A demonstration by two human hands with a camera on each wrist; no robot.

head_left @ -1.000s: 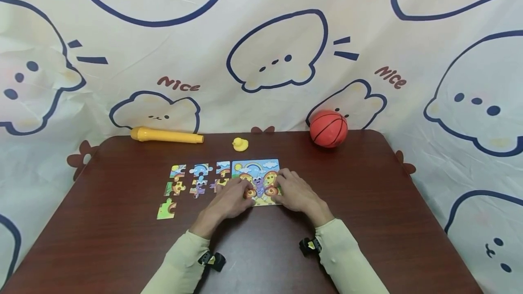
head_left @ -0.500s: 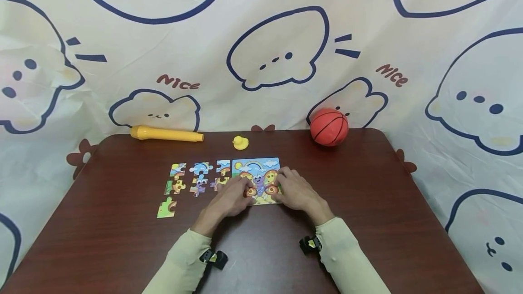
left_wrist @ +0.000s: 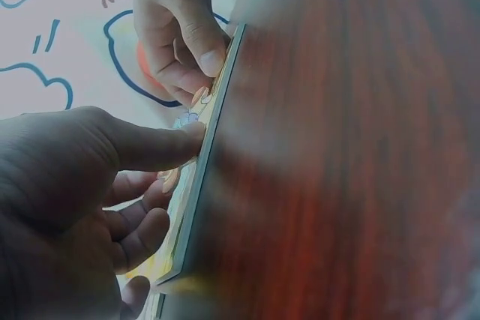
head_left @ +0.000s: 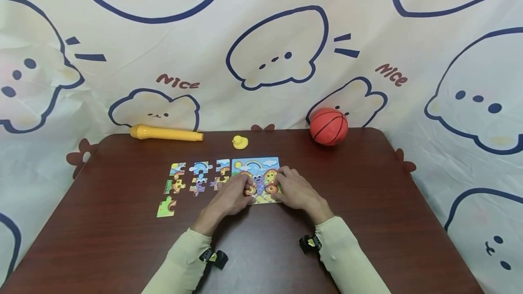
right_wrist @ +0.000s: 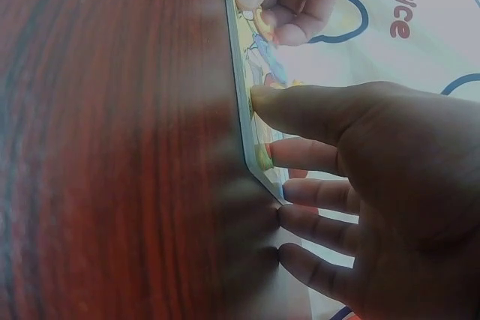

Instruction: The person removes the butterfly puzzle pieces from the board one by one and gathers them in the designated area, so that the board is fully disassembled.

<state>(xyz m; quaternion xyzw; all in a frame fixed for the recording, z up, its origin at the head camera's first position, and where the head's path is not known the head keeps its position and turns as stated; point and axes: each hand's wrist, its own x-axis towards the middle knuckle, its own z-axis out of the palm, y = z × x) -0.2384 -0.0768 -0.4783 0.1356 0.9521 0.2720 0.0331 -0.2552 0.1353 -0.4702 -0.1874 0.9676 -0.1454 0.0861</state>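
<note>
A picture puzzle board [head_left: 261, 163] lies flat on the table, printed with a rainbow and a butterfly. On its lower left part rests my left hand [head_left: 233, 196], thumb near the front edge and fingers loosely bent. My right hand [head_left: 297, 190] touches the right side. In the right wrist view its thumb [right_wrist: 300, 110] rests on the board's near edge while the straight fingers spread past the corner. The hands cover the board's side edges. Left of it lie several loose jigsaw pieces [head_left: 166, 208] in rough columns, one partly behind the left hand.
A yellow toy microphone [head_left: 167, 134] lies along the back left of the brown table [head_left: 359, 239]. Behind the board sits a small yellow rubber duck [head_left: 240, 142]. At the back right is a red toy basketball [head_left: 328, 126], close to the printed curtain [head_left: 212, 44].
The hands, board and loose pieces keep their places. Only the head view has shifted very slightly.
</note>
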